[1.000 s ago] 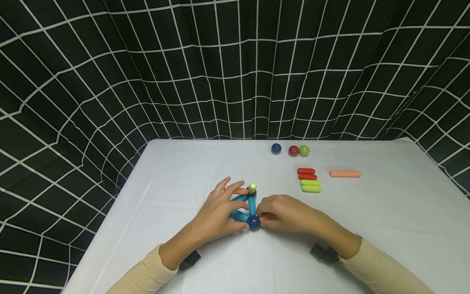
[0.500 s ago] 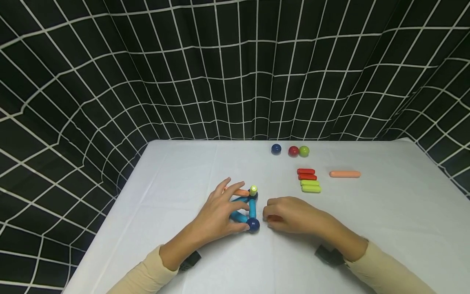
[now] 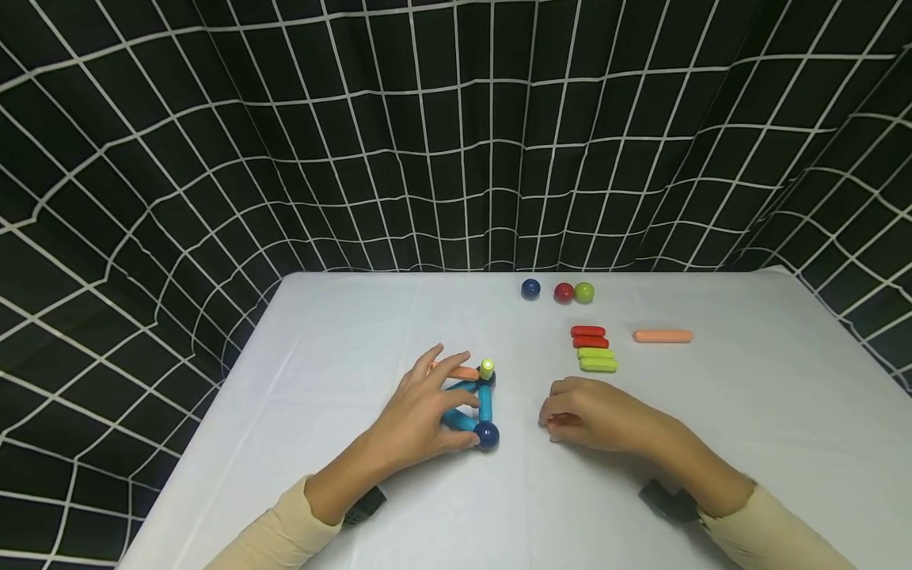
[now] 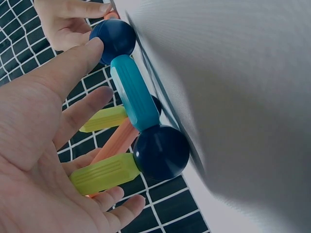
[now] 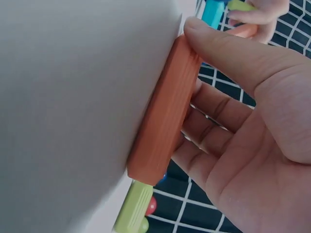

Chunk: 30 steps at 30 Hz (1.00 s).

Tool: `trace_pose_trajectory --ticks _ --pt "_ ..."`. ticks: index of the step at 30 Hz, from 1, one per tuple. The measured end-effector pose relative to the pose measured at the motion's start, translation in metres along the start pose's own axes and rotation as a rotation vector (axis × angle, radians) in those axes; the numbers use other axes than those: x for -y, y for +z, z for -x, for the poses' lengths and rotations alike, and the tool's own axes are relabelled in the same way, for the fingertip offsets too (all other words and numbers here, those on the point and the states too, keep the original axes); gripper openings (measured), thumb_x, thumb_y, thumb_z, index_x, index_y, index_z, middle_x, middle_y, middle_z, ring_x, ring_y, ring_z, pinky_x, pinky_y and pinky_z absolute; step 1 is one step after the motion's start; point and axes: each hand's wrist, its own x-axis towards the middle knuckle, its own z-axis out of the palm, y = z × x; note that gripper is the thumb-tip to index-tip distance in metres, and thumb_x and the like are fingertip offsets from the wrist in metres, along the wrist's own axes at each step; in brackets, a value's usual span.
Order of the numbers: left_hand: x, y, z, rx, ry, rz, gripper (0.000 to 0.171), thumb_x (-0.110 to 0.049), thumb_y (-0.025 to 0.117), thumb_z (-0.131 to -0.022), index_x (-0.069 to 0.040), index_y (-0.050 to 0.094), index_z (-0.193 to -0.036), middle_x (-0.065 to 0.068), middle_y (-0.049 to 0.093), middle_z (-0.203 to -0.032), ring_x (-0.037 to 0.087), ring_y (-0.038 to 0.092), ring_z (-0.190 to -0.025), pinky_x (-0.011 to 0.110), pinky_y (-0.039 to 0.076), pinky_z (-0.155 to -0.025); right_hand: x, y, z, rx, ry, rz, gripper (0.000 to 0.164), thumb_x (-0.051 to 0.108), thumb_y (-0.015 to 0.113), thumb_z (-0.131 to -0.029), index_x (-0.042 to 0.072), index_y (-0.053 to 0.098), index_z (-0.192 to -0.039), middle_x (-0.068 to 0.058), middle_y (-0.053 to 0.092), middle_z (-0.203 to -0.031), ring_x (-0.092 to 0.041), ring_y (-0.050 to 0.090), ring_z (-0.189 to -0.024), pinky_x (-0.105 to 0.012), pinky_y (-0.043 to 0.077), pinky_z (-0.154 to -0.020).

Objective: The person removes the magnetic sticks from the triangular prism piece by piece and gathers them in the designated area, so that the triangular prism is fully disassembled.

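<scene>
My left hand (image 3: 420, 416) lies over a structure of magnetic sticks and balls, fingers spread. In the left wrist view, its thumb touches a navy ball (image 4: 116, 40) at one corner. Blue sticks (image 3: 485, 404) join the navy balls. A lime stick (image 3: 487, 369) stands up from the far ball, and an orange stick (image 3: 463, 372) extends left beside it. Another lime stick (image 4: 107, 174) juts from a ball near my left palm. Apart from the structure, my right hand (image 3: 598, 416) holds an orange magnetic stick (image 5: 165, 111) between thumb and fingers, close over the white cloth.
At the back of the table are a navy ball (image 3: 530, 289), a red ball (image 3: 564, 293) and a green ball (image 3: 584, 292). Red sticks (image 3: 588, 332) and lime sticks (image 3: 597, 364) lie in front of them. Another orange stick (image 3: 663, 336) lies further right.
My right hand has drawn away to the right from the structure's near navy ball, taking the orange stick with it. My left hand has stayed in place on the structure.
</scene>
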Motion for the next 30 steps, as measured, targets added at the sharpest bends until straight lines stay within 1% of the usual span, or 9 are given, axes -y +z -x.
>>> trace_pose_trajectory --ticks 5,12,17,21,22,24,27,28,30 --pt "0.0 0.0 0.001 -0.001 -0.008 0.014 0.035 -0.045 0.088 -0.075 -0.025 0.077 -0.102 0.009 0.041 -0.153 0.041 0.021 -0.146 0.068 0.035 -0.101 -0.005 -0.004 0.006 0.01 0.026 0.002 0.022 0.016 0.085 -0.081 0.019 0.076 -0.101 0.015 0.059 -0.086 -0.007 0.054 -0.079 -0.026 0.052 -0.071" --pt "0.0 0.0 0.001 0.002 -0.011 0.012 0.035 -0.046 0.088 -0.075 -0.026 0.077 -0.102 0.01 0.042 -0.153 0.04 0.02 -0.146 0.068 0.035 -0.1 -0.015 -0.016 0.016 0.019 0.006 0.026 0.01 0.023 0.083 -0.084 0.022 0.074 -0.09 0.018 0.053 -0.078 -0.005 0.05 -0.074 -0.026 0.049 -0.068" --pt "0.001 0.0 0.001 0.005 -0.012 0.007 0.037 -0.047 0.087 -0.075 -0.026 0.077 -0.103 0.01 0.04 -0.154 0.041 0.02 -0.146 0.068 0.036 -0.1 -0.025 -0.035 0.026 -0.009 0.051 0.032 0.014 0.015 0.084 -0.082 0.022 0.075 -0.089 0.017 0.055 -0.078 -0.006 0.051 -0.074 -0.026 0.05 -0.068" --pt "0.001 0.0 0.001 0.006 -0.011 -0.001 0.036 -0.048 0.086 -0.075 -0.027 0.077 -0.103 0.009 0.039 -0.155 0.042 0.019 -0.146 0.067 0.036 -0.1 -0.043 -0.052 0.037 -0.071 0.096 0.045 0.017 0.008 0.086 -0.079 0.017 0.077 -0.09 0.014 0.06 -0.077 -0.009 0.053 -0.073 -0.028 0.052 -0.067" --pt "0.001 0.0 0.001 0.006 -0.011 -0.004 0.036 -0.048 0.086 -0.075 -0.027 0.077 -0.103 0.008 0.039 -0.155 0.042 0.019 -0.146 0.067 0.036 -0.1 -0.049 -0.056 0.039 -0.086 0.113 0.051 0.016 0.009 0.086 -0.079 0.015 0.077 -0.091 0.012 0.063 -0.08 -0.013 0.058 -0.078 -0.031 0.054 -0.07" --pt "0.001 0.001 0.0 0.005 -0.01 -0.007 0.036 -0.048 0.086 -0.075 -0.027 0.077 -0.103 0.008 0.039 -0.155 0.041 0.02 -0.146 0.067 0.036 -0.1 -0.062 -0.061 0.045 -0.118 0.174 0.069 0.013 0.013 0.085 -0.081 0.013 0.078 -0.092 0.001 0.071 -0.089 -0.024 0.065 -0.089 -0.038 0.055 -0.075" --pt "0.002 0.001 0.0 0.005 -0.008 -0.006 0.037 -0.049 0.086 -0.075 -0.027 0.076 -0.103 0.008 0.039 -0.155 0.041 0.02 -0.146 0.067 0.035 -0.101 -0.082 -0.066 0.051 -0.144 0.298 0.097 0.018 0.018 0.082 -0.084 0.007 0.078 -0.098 -0.014 0.073 -0.107 -0.036 0.064 -0.103 -0.047 0.054 -0.081" --pt "0.002 0.001 0.0 0.006 -0.009 -0.005 0.037 -0.049 0.086 -0.075 -0.027 0.076 -0.103 0.007 0.039 -0.155 0.04 0.02 -0.146 0.067 0.036 -0.101 -0.089 -0.068 0.053 -0.141 0.345 0.109 0.021 0.019 0.081 -0.086 0.004 0.078 -0.1 -0.018 0.071 -0.112 -0.039 0.063 -0.106 -0.05 0.053 -0.083" --pt "0.002 0.001 0.001 0.009 -0.013 -0.001 0.038 -0.049 0.086 -0.075 -0.026 0.076 -0.104 0.007 0.039 -0.155 0.04 0.019 -0.146 0.067 0.036 -0.1 -0.1 -0.069 0.055 -0.136 0.406 0.136 0.021 0.015 0.08 -0.087 0.0 0.077 -0.102 -0.021 0.07 -0.111 -0.037 0.063 -0.099 -0.053 0.052 -0.082"
